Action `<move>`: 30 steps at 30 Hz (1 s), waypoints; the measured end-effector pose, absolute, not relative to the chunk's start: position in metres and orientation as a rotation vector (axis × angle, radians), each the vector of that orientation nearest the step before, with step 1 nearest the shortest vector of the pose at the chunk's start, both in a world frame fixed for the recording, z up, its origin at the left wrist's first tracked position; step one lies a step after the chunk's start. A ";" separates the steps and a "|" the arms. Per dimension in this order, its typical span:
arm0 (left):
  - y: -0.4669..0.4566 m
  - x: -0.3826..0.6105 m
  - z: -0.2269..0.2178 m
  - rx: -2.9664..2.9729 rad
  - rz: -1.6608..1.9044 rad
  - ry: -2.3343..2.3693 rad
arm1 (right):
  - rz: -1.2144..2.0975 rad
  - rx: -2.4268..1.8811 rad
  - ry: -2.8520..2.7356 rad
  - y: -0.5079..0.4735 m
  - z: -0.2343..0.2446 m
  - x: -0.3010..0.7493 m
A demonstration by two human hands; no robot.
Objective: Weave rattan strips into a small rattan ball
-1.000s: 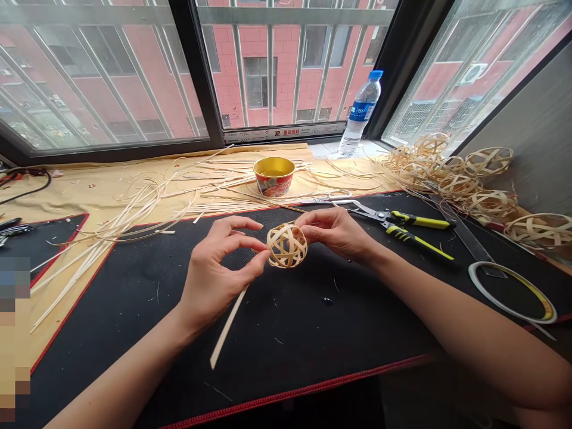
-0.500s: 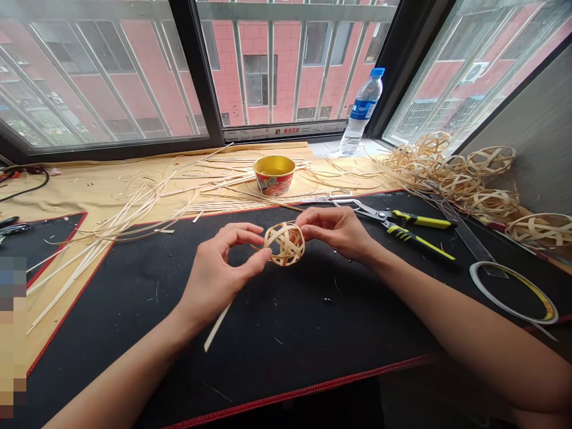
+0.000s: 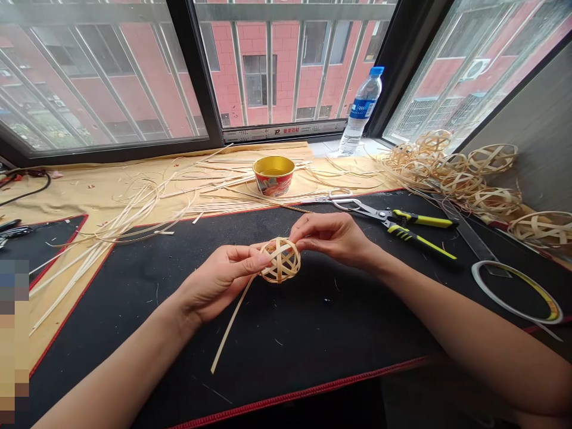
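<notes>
A small openwork ball (image 3: pixel 281 262) woven from pale flat strips is held between my hands above the black mat (image 3: pixel 286 333). My left hand (image 3: pixel 227 271) grips its left side, the thumb pressed on a strip and the fingers behind. From beneath that hand a loose strip end (image 3: pixel 230 333) hangs down to the lower left. My right hand (image 3: pixel 326 235) pinches at the ball's upper right edge with thumb and forefinger. Whatever strip lies between those fingertips is too small to make out.
Behind the mat stand a red and gold bowl (image 3: pixel 273 179) and a water bottle (image 3: pixel 360 113). Loose strips (image 3: pixel 134 208) spread at left and back. To the right lie yellow-black shears (image 3: pixel 397 223), a metal ruler (image 3: pixel 469 235), a tape ring (image 3: pixel 518 292) and several larger woven balls (image 3: pixel 494 202).
The ball has moved slightly down and left and turned. My left hand has closed from a spread-finger hold to a thumb-and-fingers grip. More of the hanging strip shows.
</notes>
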State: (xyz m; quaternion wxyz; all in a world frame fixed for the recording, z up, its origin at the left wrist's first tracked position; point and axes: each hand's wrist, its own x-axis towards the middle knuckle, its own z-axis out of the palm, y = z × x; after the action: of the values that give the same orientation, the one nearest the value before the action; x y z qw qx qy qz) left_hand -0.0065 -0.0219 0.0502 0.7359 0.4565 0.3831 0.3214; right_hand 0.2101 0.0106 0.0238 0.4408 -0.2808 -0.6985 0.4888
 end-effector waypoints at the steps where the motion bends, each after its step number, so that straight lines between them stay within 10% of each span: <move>1: -0.022 -0.006 0.050 1.003 0.718 0.846 | 1.209 -0.695 -1.736 0.010 0.025 0.210; 30: -0.040 0.003 0.052 1.908 1.052 1.017 | 1.671 -0.626 -1.563 0.006 0.033 0.210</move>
State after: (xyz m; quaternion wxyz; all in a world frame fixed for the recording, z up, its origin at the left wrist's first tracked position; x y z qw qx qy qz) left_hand 0.0034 -0.0401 0.0522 0.3604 0.7403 0.3945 0.4080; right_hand 0.2097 0.0064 0.0329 0.3751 -0.2447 -0.6108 0.6530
